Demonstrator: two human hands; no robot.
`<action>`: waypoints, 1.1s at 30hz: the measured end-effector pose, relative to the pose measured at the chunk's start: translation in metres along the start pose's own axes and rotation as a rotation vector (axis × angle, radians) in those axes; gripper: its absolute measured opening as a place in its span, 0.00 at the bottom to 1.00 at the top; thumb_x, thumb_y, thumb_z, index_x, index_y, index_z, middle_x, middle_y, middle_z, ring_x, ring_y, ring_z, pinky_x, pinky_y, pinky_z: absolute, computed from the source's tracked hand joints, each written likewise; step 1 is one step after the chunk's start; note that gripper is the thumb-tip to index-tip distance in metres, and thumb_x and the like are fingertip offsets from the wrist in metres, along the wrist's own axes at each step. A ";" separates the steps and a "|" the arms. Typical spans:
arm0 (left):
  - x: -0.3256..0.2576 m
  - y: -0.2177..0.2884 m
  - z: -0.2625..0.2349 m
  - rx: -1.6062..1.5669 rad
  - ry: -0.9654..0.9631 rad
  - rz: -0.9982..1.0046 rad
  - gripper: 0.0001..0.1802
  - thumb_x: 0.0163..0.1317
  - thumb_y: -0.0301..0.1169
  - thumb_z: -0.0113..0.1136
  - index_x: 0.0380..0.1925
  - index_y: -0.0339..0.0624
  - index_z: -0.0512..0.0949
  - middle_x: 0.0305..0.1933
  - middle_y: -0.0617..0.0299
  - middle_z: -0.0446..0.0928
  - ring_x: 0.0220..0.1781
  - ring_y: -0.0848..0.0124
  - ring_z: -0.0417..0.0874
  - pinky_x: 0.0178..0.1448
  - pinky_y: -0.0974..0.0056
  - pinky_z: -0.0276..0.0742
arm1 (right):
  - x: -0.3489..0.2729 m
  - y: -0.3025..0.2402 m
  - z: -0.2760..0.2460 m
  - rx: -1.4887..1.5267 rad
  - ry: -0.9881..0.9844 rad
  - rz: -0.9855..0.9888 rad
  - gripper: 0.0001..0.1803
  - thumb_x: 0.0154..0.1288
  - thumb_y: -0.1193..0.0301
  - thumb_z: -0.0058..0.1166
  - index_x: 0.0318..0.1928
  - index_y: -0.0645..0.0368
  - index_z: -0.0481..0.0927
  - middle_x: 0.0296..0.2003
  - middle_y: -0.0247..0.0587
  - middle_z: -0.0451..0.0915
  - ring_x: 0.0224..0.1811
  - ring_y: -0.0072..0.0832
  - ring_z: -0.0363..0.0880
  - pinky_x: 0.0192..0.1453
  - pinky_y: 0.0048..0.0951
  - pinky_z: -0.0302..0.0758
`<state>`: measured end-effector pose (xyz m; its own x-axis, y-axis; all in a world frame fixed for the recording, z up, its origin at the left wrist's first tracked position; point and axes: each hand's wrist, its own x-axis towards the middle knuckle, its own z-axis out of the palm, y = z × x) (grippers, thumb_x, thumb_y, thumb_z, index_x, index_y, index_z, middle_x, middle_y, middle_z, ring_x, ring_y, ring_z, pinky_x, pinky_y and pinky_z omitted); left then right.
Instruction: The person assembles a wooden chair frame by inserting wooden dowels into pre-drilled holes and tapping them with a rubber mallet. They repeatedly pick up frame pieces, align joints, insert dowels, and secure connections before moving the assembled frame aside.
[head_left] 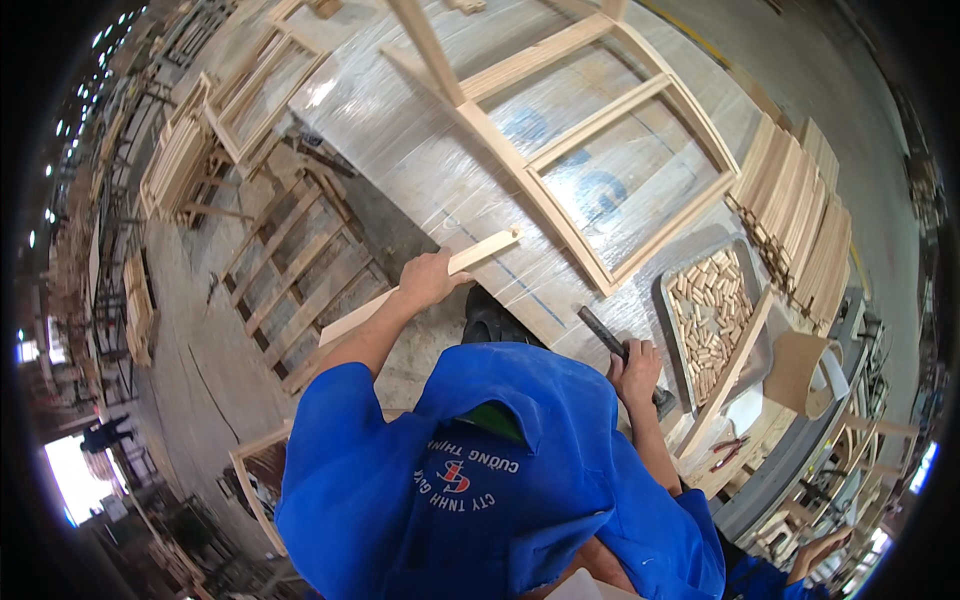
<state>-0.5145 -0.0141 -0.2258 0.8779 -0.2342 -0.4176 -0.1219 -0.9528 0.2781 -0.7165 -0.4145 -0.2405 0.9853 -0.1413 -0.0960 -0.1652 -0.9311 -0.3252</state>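
My left hand is closed round a pale wooden slat, which reaches over the near edge of the table. Its other end runs back beneath my left forearm. In my right hand is a dark hammer, resting low over the table's near side; my fingers hide its middle. Ahead of both hands lies a wooden frame with crossbars, a curved far rail and posts rising from it. Beside my right hand sits a metal tray of short wooden dowels.
A wooden strip lies along the tray's right side. Stacked slats, a cardboard roll and red-handled pliers are at the right. On the left floor stand a pallet and more wooden frames. Another person's arm shows at lower right.
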 end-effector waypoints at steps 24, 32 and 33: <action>-0.019 -0.070 0.042 -0.202 0.178 0.020 0.15 0.61 0.31 0.60 0.46 0.35 0.78 0.33 0.46 0.86 0.38 0.48 0.90 0.41 0.46 0.84 | 0.078 -0.178 0.002 0.723 -0.339 0.127 0.28 0.77 0.68 0.51 0.73 0.52 0.59 0.33 0.39 0.81 0.28 0.25 0.76 0.30 0.26 0.71; -0.024 -0.073 0.030 -0.275 0.149 0.064 0.13 0.63 0.30 0.58 0.44 0.32 0.77 0.34 0.45 0.86 0.39 0.48 0.90 0.42 0.46 0.85 | 0.107 -0.233 0.015 0.601 -0.391 -0.007 0.26 0.77 0.67 0.52 0.70 0.53 0.62 0.33 0.40 0.81 0.29 0.26 0.76 0.31 0.28 0.72; -0.025 -0.073 0.029 -0.275 0.139 0.082 0.13 0.63 0.30 0.58 0.43 0.32 0.77 0.34 0.45 0.86 0.39 0.48 0.90 0.42 0.46 0.85 | 0.106 -0.234 0.015 0.588 -0.392 -0.016 0.25 0.77 0.67 0.52 0.69 0.54 0.62 0.33 0.40 0.81 0.29 0.26 0.76 0.32 0.28 0.72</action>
<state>-0.5415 0.0557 -0.2606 0.9274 -0.2616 -0.2675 -0.0819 -0.8395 0.5371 -0.5740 -0.2070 -0.1889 0.9177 0.1055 -0.3831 -0.2559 -0.5805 -0.7730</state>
